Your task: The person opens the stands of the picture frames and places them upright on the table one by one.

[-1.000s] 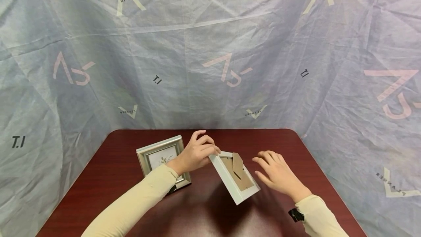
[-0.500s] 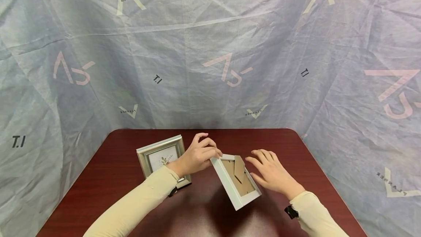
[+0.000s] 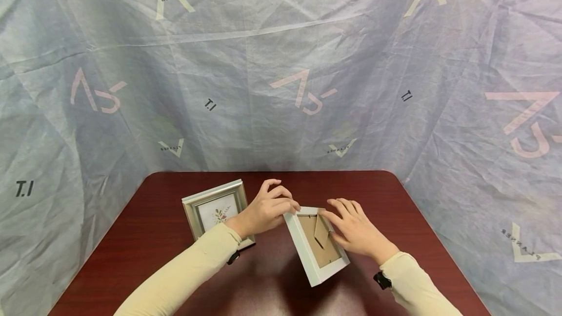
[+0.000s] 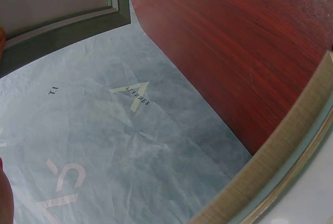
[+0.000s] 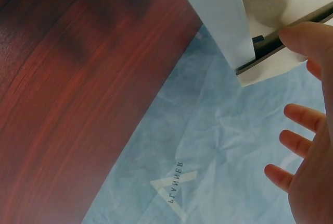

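Observation:
A white picture frame (image 3: 302,252) is held tilted above the table, its brown back facing the head camera. My left hand (image 3: 269,211) grips its upper left corner; in the left wrist view its flowered front (image 4: 62,41) shows in shade. A cardboard stand (image 3: 322,230) is hinged on the back. My right hand (image 3: 357,230) pinches that stand between thumb and index finger; in the right wrist view the thumb (image 5: 302,39) lies on its edge and the other fingers are spread away. The index finger is mostly hidden there.
A silver-gold picture frame (image 3: 190,213) with a flower print leans upright on the dark red table (image 3: 145,238), behind my left forearm, which covers part of it. Grey printed cloth (image 3: 246,87) hangs around the table's back and sides.
My right hand has moved left to the frame and taken hold of the stand. The white frame has shifted slightly down and toward me in my left hand.

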Action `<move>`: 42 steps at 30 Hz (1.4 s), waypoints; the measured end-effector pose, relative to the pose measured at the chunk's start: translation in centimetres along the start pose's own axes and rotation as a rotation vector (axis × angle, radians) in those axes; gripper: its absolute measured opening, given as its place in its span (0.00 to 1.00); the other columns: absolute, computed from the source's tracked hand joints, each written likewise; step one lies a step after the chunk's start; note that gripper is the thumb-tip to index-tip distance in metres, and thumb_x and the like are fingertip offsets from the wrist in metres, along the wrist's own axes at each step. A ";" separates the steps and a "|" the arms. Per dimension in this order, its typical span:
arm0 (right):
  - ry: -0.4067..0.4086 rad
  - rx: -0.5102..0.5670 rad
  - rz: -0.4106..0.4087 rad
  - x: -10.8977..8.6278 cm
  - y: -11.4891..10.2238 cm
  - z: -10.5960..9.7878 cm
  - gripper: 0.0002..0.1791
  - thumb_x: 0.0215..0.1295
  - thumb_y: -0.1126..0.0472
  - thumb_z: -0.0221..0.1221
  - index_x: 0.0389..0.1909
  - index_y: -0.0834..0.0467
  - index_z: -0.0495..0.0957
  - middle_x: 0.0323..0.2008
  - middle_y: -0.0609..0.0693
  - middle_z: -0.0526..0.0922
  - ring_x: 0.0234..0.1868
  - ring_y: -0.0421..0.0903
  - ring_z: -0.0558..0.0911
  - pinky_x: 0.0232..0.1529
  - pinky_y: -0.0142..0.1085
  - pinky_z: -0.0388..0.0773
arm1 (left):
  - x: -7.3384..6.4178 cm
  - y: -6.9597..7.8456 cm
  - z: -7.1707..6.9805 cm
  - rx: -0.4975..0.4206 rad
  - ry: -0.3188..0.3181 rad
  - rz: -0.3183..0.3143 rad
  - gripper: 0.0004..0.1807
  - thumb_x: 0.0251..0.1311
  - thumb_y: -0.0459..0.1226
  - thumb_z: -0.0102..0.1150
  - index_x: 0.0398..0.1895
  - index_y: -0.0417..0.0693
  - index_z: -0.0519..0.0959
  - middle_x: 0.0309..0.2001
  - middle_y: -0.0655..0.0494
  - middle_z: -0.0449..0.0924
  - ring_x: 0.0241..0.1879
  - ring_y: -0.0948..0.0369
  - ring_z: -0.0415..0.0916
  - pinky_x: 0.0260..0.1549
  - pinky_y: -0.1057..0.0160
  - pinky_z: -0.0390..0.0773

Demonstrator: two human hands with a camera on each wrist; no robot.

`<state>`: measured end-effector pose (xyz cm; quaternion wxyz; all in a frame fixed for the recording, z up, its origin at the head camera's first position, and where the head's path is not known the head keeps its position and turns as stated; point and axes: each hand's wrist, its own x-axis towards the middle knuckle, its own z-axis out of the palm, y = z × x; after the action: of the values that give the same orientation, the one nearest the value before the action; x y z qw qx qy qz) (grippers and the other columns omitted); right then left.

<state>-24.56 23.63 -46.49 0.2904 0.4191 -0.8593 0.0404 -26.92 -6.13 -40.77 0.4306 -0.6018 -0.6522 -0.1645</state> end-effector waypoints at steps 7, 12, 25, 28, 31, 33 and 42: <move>-0.024 -0.006 -0.014 0.2 -0.1 0.1 0.32 0.53 0.56 0.68 0.61 0.52 0.75 0.60 0.61 0.71 0.59 0.60 0.70 0.56 0.56 0.64 | 0.0 0.0 0.1 0.017 -0.003 0.011 0.12 0.50 0.25 0.66 0.32 0.50 0.79 0.38 0.64 0.86 0.41 0.62 0.77 0.53 0.43 0.69; -0.012 -0.024 -0.020 0.4 0.0 0.2 0.32 0.52 0.57 0.70 0.60 0.53 0.75 0.59 0.62 0.72 0.58 0.61 0.71 0.55 0.57 0.66 | -0.1 -0.2 0.1 0.017 0.001 0.006 0.11 0.51 0.25 0.65 0.32 0.49 0.79 0.38 0.64 0.86 0.41 0.61 0.77 0.53 0.43 0.69; 0.004 -0.038 -0.024 0.6 -0.2 0.3 0.31 0.51 0.58 0.70 0.59 0.54 0.76 0.57 0.61 0.73 0.57 0.61 0.71 0.54 0.57 0.66 | -0.2 -0.2 -0.1 0.017 0.003 0.001 0.13 0.50 0.22 0.59 0.31 0.49 0.79 0.38 0.64 0.86 0.41 0.61 0.77 0.53 0.43 0.69; 0.013 -0.035 -0.019 0.6 -0.2 0.3 0.29 0.52 0.59 0.68 0.58 0.54 0.76 0.57 0.61 0.73 0.57 0.61 0.71 0.53 0.56 0.66 | -0.3 -0.2 0.1 0.011 0.004 0.000 0.13 0.51 0.22 0.57 0.31 0.49 0.78 0.38 0.64 0.86 0.40 0.61 0.77 0.53 0.43 0.68; 0.028 -0.023 -0.007 0.6 -0.2 0.1 0.27 0.52 0.60 0.66 0.57 0.54 0.76 0.57 0.61 0.73 0.57 0.62 0.70 0.52 0.57 0.65 | -0.3 -0.2 0.1 0.014 0.002 -0.001 0.13 0.51 0.22 0.57 0.31 0.49 0.78 0.38 0.64 0.86 0.40 0.61 0.77 0.53 0.43 0.68; 0.036 -0.018 0.002 0.5 -0.1 0.0 0.27 0.52 0.60 0.65 0.56 0.54 0.77 0.56 0.61 0.73 0.57 0.63 0.70 0.52 0.57 0.65 | -0.4 -0.1 0.1 0.018 0.002 0.000 0.13 0.50 0.22 0.58 0.30 0.49 0.78 0.38 0.64 0.86 0.40 0.61 0.77 0.53 0.43 0.68; 0.084 -0.036 0.020 0.2 -0.1 -0.4 0.28 0.48 0.61 0.65 0.55 0.54 0.77 0.55 0.61 0.74 0.56 0.63 0.71 0.51 0.59 0.65 | -0.3 0.1 0.2 0.020 0.008 0.003 0.14 0.51 0.21 0.52 0.31 0.49 0.77 0.38 0.64 0.86 0.40 0.60 0.76 0.52 0.43 0.69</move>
<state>-24.39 23.54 -46.11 0.3334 0.4031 -0.8510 0.0455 -26.95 -6.18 -41.17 0.4393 -0.5979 -0.6512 -0.1597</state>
